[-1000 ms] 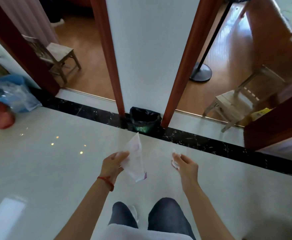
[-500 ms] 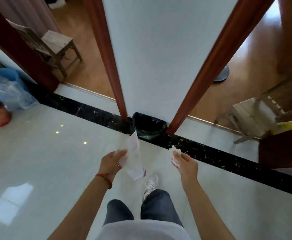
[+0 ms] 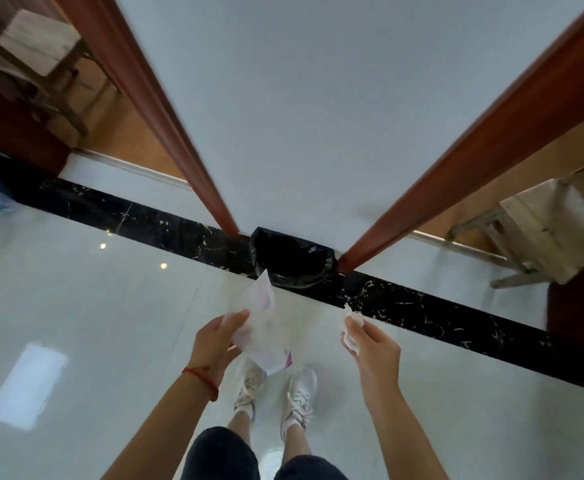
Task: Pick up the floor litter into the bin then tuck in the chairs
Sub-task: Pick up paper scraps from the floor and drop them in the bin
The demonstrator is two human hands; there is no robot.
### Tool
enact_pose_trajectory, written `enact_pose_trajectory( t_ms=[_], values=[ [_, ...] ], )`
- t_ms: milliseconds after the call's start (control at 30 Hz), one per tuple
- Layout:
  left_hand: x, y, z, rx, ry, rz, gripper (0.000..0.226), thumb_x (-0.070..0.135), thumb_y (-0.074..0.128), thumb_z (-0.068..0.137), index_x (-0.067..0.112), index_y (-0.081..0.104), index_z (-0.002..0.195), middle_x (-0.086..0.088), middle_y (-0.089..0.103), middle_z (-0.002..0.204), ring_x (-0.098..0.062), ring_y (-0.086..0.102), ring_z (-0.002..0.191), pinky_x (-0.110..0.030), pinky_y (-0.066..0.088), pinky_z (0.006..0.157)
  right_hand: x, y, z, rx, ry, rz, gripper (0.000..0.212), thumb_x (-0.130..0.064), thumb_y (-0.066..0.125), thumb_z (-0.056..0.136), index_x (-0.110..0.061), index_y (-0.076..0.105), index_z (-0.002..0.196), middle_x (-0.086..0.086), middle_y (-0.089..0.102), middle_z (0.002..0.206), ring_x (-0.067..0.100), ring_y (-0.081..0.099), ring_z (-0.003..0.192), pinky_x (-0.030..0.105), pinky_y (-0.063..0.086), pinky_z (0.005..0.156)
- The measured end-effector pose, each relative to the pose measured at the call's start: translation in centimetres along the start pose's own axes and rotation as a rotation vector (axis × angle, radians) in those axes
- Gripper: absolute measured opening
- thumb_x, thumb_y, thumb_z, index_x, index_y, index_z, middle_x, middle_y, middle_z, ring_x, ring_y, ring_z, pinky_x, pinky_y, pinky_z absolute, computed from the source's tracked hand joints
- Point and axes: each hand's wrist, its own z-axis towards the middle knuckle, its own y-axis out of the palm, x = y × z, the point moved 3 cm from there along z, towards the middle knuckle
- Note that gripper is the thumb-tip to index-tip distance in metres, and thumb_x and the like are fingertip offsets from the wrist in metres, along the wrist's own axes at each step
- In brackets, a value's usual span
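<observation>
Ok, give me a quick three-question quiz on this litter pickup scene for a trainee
1. True or false: the left hand holds a white wrapper.
2. Where does the bin stand? A) under a chair B) against the wall between two door frames C) in the middle of the floor
3. What does the right hand pinch?

Key: 1. true. 2. B. 3. A small crumpled tissue.
</observation>
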Motion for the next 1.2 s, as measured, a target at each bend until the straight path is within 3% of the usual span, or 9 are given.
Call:
enact_pose_trajectory(
  t_ms=[267, 367, 500, 633, 733, 900, 967, 1100, 1200],
  values=[
    [-1.5, 2.3, 11.4, 0.042, -0.067, -0.009, 0.027, 0.019, 0.065, 0.082, 0.006, 0.060, 0.104, -0.012, 0.061, 0.103, -0.029, 0.058, 0.095, -0.031, 0.051, 0.066, 4.2, 1.3, 6.8, 0.111, 0.098, 0.018, 0.015, -0.011, 0.071, 0.077, -0.013, 0.073, 0.062, 0.001, 0.061, 0.060, 0.017, 0.057, 0.065, 0.036, 0.050, 0.083],
    [-2.3, 3.2, 14.5, 0.063, -0.127, -0.014, 0.017, 0.021, 0.065, 0.082, 0.008, 0.059, 0.092, -0.010, 0.060, 0.096, -0.029, 0.056, 0.094, -0.035, 0.051, 0.070, 5.0, 1.7, 8.7, 0.155, 0.125, 0.065, 0.009, -0.010, 0.071, 0.078, -0.012, 0.073, 0.070, -0.002, 0.061, 0.058, 0.012, 0.058, 0.059, 0.033, 0.052, 0.083],
    [-2.6, 4.5, 17.6, 0.093, -0.197, -0.079, 0.015, 0.021, 0.064, 0.083, 0.009, 0.055, 0.084, -0.012, 0.058, 0.100, -0.033, 0.055, 0.102, -0.041, 0.048, 0.084, 5.5, 2.6, 10.5, 0.179, 0.119, 0.087, 0.021, -0.008, 0.070, 0.078, -0.013, 0.071, 0.058, 0.006, 0.055, 0.065, 0.015, 0.054, 0.060, 0.032, 0.051, 0.079],
    [-2.8, 5.7, 19.8, 0.111, -0.242, -0.117, 0.034, 0.026, 0.064, 0.083, 0.004, 0.050, 0.104, -0.017, 0.052, 0.117, -0.035, 0.054, 0.105, -0.047, 0.048, 0.093, 5.7, 3.5, 11.8, 0.170, 0.115, 0.056, 0.017, -0.008, 0.069, 0.078, -0.012, 0.071, 0.061, 0.005, 0.060, 0.065, 0.014, 0.058, 0.062, 0.032, 0.052, 0.078],
    [-2.4, 6.6, 21.5, 0.099, -0.272, -0.157, 0.058, 0.037, 0.067, 0.079, 0.006, 0.043, 0.122, -0.018, 0.045, 0.129, -0.035, 0.055, 0.106, -0.043, 0.052, 0.086, 5.8, 4.2, 12.4, 0.162, 0.096, 0.028, 0.018, -0.010, 0.070, 0.078, -0.015, 0.072, 0.060, 0.002, 0.061, 0.062, 0.012, 0.059, 0.060, 0.031, 0.053, 0.077],
    [-0.9, 8.8, 22.4, 0.071, -0.257, -0.162, 0.057, 0.036, 0.063, 0.083, 0.004, 0.041, 0.125, -0.020, 0.048, 0.132, -0.031, 0.056, 0.106, -0.041, 0.050, 0.090, 5.8, 4.8, 12.9, 0.159, 0.049, -0.062, 0.026, -0.011, 0.068, 0.079, -0.021, 0.072, 0.055, 0.007, 0.062, 0.065, 0.016, 0.059, 0.062, 0.035, 0.054, 0.075],
    [-0.6, 8.9, 22.5, 0.086, -0.264, -0.096, 0.056, 0.034, 0.060, 0.086, 0.002, 0.041, 0.127, -0.019, 0.050, 0.129, -0.032, 0.055, 0.112, -0.043, 0.048, 0.093, 5.8, 4.9, 13.0, 0.157, 0.041, -0.080, 0.028, -0.011, 0.068, 0.079, -0.023, 0.072, 0.054, 0.009, 0.063, 0.068, 0.018, 0.061, 0.065, 0.035, 0.054, 0.075],
    [-0.3, 7.6, 22.7, 0.107, -0.070, 0.339, 0.025, 0.033, 0.054, 0.089, 0.009, 0.057, 0.095, -0.010, 0.057, 0.106, -0.026, 0.056, 0.095, -0.041, 0.046, 0.095, 6.0, 5.3, 13.2, 0.162, 0.031, -0.102, 0.030, -0.010, 0.068, 0.079, -0.024, 0.071, 0.052, 0.006, 0.059, 0.063, 0.020, 0.057, 0.064, 0.033, 0.053, 0.072],
    [-0.5, 6.2, 21.8, 0.086, 0.238, 0.776, 0.044, 0.032, 0.052, 0.090, 0.007, 0.049, 0.126, -0.012, 0.055, 0.129, -0.028, 0.049, 0.120, -0.038, 0.038, 0.102, 6.1, 5.8, 13.6, 0.148, 0.002, -0.136, 0.029, -0.010, 0.069, 0.079, -0.018, 0.068, 0.051, 0.007, 0.054, 0.061, 0.019, 0.052, 0.064, 0.032, 0.051, 0.069]
  ],
)
